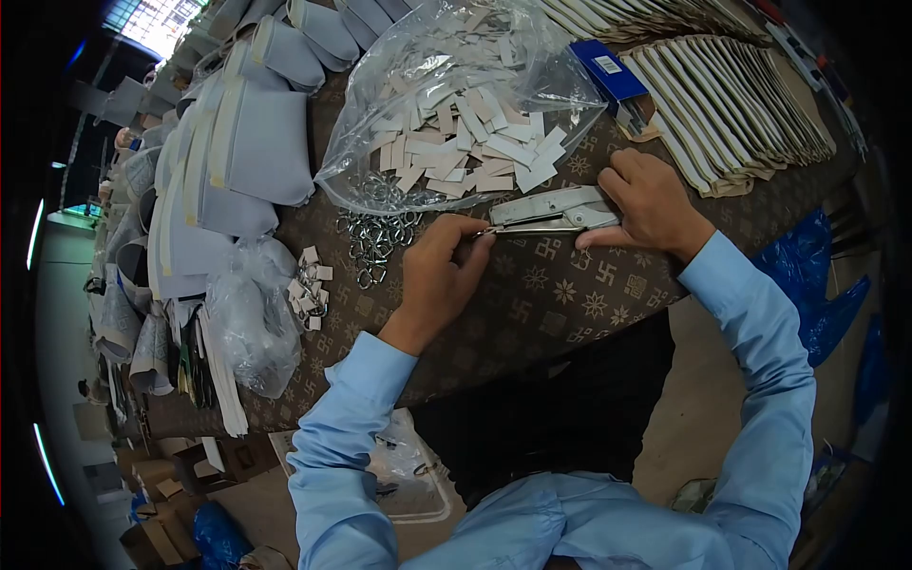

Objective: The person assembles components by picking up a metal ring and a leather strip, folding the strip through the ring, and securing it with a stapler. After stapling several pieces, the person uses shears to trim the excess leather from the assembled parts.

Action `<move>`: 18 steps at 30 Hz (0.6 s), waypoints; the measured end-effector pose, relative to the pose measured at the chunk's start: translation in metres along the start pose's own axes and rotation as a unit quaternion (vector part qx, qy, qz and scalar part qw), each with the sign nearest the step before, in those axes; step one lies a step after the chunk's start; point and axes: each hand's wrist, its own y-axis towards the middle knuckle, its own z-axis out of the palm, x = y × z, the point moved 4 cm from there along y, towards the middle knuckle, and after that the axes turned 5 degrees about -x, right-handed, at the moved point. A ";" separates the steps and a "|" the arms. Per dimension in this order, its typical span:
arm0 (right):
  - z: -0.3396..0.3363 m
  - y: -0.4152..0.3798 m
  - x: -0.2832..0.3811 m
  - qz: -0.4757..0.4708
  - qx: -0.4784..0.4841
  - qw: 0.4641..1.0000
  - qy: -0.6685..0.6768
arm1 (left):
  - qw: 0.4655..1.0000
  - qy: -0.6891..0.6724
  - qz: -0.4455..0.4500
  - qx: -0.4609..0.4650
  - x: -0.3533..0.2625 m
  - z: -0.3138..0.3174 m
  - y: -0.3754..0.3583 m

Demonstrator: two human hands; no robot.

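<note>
My right hand (pixel 657 201) is wrapped around the back end of a silver stapler (pixel 553 209), held above the patterned cloth. My left hand (pixel 439 274) pinches a small piece at the stapler's front jaw; a bit of metal shows there, but the fingers hide most of it. Just left of that hand lies a pile of metal D-rings (pixel 369 249). Beyond the stapler, a clear plastic bag (pixel 353 157) holds many small pale strips (pixel 475 142). A small heap of folded tabs with rings (pixel 311 288) sits farther left.
Stacked grey-white curved panels (pixel 256 142) and a crumpled clear bag (pixel 252 309) stand at the left. At the back right are a blue box (pixel 608 71) and rows of layered pale pieces (pixel 727 109). Blue plastic bags (pixel 812 285) hang beyond the table's right edge.
</note>
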 end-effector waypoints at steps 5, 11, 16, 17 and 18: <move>-0.006 -0.002 0.003 -0.006 -0.014 1.000 0.016 | 1.000 0.013 -0.015 0.004 -0.007 -0.007 0.001; -0.027 -0.009 0.009 0.023 -0.024 0.999 0.029 | 0.996 0.039 -0.071 0.023 -0.008 -0.069 -0.014; -0.004 0.038 0.017 0.092 0.005 0.981 0.169 | 0.946 0.296 -0.076 -0.103 0.041 -0.153 -0.030; 0.012 0.054 0.021 0.087 -0.002 0.974 0.209 | 0.876 0.462 0.001 -0.139 0.035 -0.158 -0.030; 0.031 0.071 0.026 0.081 -0.010 0.965 0.249 | 0.873 0.468 0.005 -0.142 0.026 -0.154 -0.027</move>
